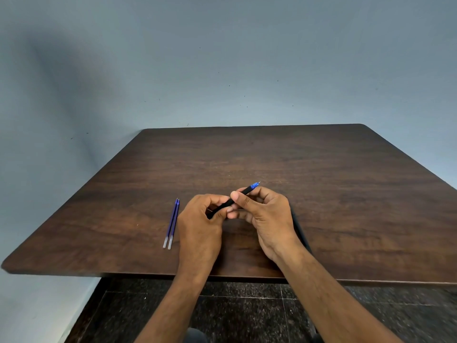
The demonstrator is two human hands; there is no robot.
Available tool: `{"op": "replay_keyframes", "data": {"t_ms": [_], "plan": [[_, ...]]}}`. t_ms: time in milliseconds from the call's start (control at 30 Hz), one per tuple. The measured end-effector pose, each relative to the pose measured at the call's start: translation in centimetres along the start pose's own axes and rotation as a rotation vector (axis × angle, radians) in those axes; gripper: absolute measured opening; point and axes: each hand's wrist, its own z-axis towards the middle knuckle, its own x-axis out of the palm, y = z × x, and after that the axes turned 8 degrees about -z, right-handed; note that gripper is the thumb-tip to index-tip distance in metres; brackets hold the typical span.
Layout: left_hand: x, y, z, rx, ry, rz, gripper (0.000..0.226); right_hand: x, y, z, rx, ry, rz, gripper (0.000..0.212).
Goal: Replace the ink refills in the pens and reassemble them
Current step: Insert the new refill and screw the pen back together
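A black pen with a blue tip section points up and to the right above the middle of the table. My left hand grips its lower end, which is hidden in the fingers. My right hand pinches the barrel nearer the tip between thumb and fingers. Two blue ink refills lie side by side on the table just left of my left hand, tips pointing away from me.
The dark wooden table stands against a pale blue wall. Its front edge runs just under my wrists, with a dark speckled floor below.
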Motion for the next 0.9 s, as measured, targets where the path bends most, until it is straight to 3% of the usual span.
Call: {"op": "replay_keyframes", "data": {"t_ms": [300, 500, 800, 900], "plan": [[0.11, 0.30, 0.10, -0.036, -0.021, -0.023, 0.037, 0.04, 0.05, 0.01, -0.036, 0.005, 0.038, 0.002], [0.07, 0.18, 0.10, -0.031, -0.012, -0.013, 0.033, 0.07, 0.28, -0.11, 0.015, -0.011, 0.003, 0.018], [0.08, 0.35, 0.16, -0.040, -0.023, -0.034, 0.032, 0.12, 0.29, -0.22, -0.030, 0.004, 0.021, 0.004], [0.14, 0.38, 0.14, -0.037, -0.024, -0.037, 0.030, 0.22, 0.27, -0.16, 0.004, -0.015, 0.016, 0.019]]}}
